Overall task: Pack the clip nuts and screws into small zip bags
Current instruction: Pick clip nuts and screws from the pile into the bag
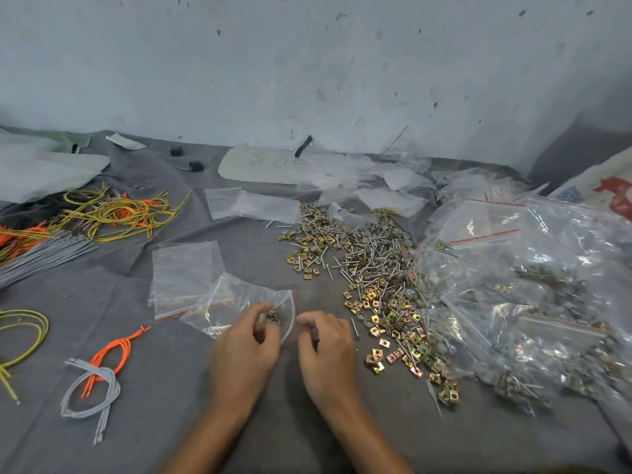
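Two bare hands meet low at centre over a wrinkled grey cloth (171,422). The left hand (244,347) pinches the mouth of a small clear plastic zip bag (232,302) between thumb and curled fingers. The right hand (325,350) pinches the bag's red-striped rim from the other side. A few small metal parts sit inside, near the mouth. To the left lies a knotted bundle of orange and grey cords (99,371). Beside the right hand a loose heap of brass-coloured square clip nuts and silver screws (372,285) runs back. Farther right, filled clear bags (533,285) pile up. Behind lie empty flat zip bags (184,278), yellow cords (116,213), then a stained pale wall (307,63).
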{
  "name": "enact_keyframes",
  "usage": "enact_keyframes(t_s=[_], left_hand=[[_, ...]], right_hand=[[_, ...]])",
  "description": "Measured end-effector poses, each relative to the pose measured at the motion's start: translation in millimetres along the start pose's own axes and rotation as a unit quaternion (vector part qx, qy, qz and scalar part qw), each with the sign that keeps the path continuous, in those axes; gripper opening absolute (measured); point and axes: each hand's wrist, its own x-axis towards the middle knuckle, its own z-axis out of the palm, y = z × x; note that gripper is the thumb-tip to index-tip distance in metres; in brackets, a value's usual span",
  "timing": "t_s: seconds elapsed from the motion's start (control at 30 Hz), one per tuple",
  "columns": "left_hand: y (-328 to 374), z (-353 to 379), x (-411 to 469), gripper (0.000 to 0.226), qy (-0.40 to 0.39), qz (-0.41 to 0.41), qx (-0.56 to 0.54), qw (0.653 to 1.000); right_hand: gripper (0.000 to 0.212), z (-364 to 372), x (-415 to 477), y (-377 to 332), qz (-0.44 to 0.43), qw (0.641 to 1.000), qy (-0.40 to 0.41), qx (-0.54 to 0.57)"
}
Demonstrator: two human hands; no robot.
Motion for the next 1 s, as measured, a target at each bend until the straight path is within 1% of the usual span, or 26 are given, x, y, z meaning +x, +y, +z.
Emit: enact_keyframes(t_s=[0.07, 0.13, 0.2, 0.3, 0.4, 0.6, 0.77, 0.83, 0.9, 0.97, 1.0], left_hand=[[2.7, -1.1, 1.1, 0.028, 0.004, 0.034, 0.061, 0.998], [3.4, -1.5, 0.8, 0.034, -0.006, 0.09, 0.071, 0.993], [2.2, 0.1, -1.5, 0.038, -0.04, 0.123, 0.091, 0.987], [-1.8, 6.1, -7.1, 0.04, -0.061, 0.175, 0.196, 0.963], [-1.4, 9.1, -9.7, 0.041, -0.059, 0.209, 0.247, 0.944], [-6.3, 13.3, -10.2, 0.04, -0.059, 0.225, 0.249, 0.94], [-7.6, 14.4, -10.1, 0.038, -0.065, 0.236, 0.189, 0.951], [-8.6, 12.5, -9.8, 0.041, -0.069, 0.224, 0.163, 0.958], [-7.7, 8.3, -9.3, 0.046, -0.075, 0.201, 0.143, 0.966], [-5.4, 1.7, -10.0, 0.048, -0.072, 0.185, 0.137, 0.97], [-3.9, -2.7, -11.9, 0.047, -0.07, 0.175, 0.126, 0.974]], right_hand=[[0.019, -0.7, 2.7, 0.4, -0.008, 1.0, -0.01, -0.014], [0.017, -0.9, 3.5, 1.5, -0.014, 0.999, -0.024, -0.019], [0.015, -2.2, 2.1, 2.9, -0.006, 1.0, -0.027, -0.004], [0.016, -4.6, 1.2, 5.1, 0.02, 0.999, -0.024, 0.021], [0.017, -5.2, 1.9, 3.7, 0.027, 0.999, -0.028, 0.029], [0.018, -3.5, 1.5, 4.5, 0.025, 0.999, -0.016, 0.037], [0.017, -1.9, 1.9, 7.3, 0.014, 0.999, -0.018, 0.038], [0.019, -1.9, 3.0, 7.1, 0.013, 0.999, -0.023, 0.028], [0.033, -3.6, 5.7, 4.1, 0.005, 0.999, -0.034, 0.013], [0.054, -6.4, 12.0, 3.8, -0.021, 0.997, -0.076, -0.016], [0.061, -8.2, 16.5, 4.8, -0.029, 0.993, -0.107, -0.033]])
